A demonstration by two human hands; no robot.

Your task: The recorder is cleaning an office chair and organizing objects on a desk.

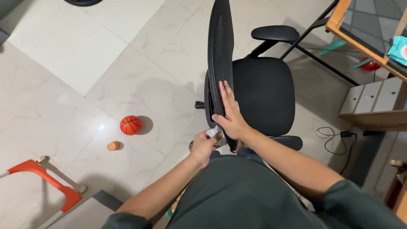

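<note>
floor: glossy marble tiles | right: wooden desk | drawer unit

One chair, one ball, perhaps one cloth.

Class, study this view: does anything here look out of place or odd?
Yes. A small basketball and a little round brown thing lie loose on the tiled floor, left of the office chair. A cable sprawls in loops on the floor beside the desk.
</note>
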